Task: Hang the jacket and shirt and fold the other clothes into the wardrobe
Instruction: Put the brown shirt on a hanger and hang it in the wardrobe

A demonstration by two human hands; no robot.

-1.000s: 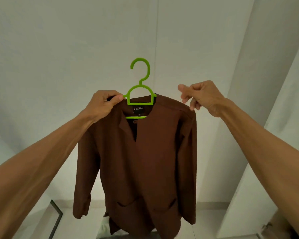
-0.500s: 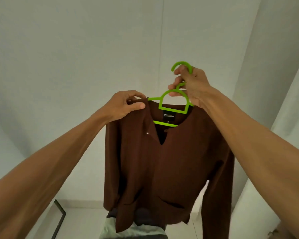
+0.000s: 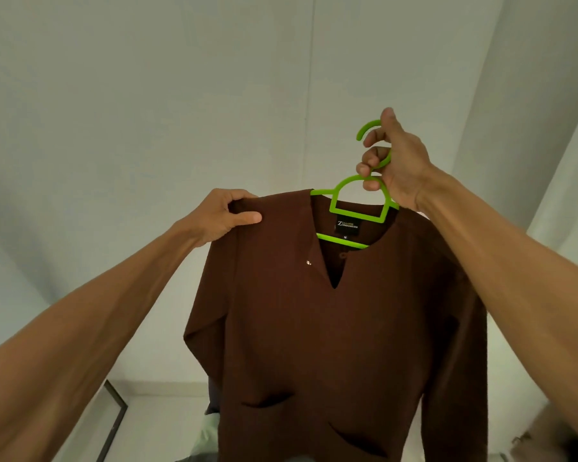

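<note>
— What do the right fingers [image 3: 371,161] have?
— They are curled round the neck of the green hanger [image 3: 335,202], just under its hook; the hook curves out above the knuckles of the right hand [image 3: 399,170].
— And the left hand [image 3: 217,216]?
— It pinches one shoulder of the brown shirt [image 3: 314,328]; the thumb lies flat on the front, the other fingers curl over the top edge.
— Where is the shirt itself?
— On the hanger, held up in the air at arm's length in front of a pale wall [image 3: 147,128]; the hanger's bar crosses the open neck just below a black label [image 3: 346,225]; both sleeves hang straight down; two slanted pockets show low on the front.
— Anything beyond it?
— A dark frame [image 3: 114,418] leans low on the left; some pale cloth [image 3: 207,438] shows under the hem, too hidden to tell what it is.
</note>
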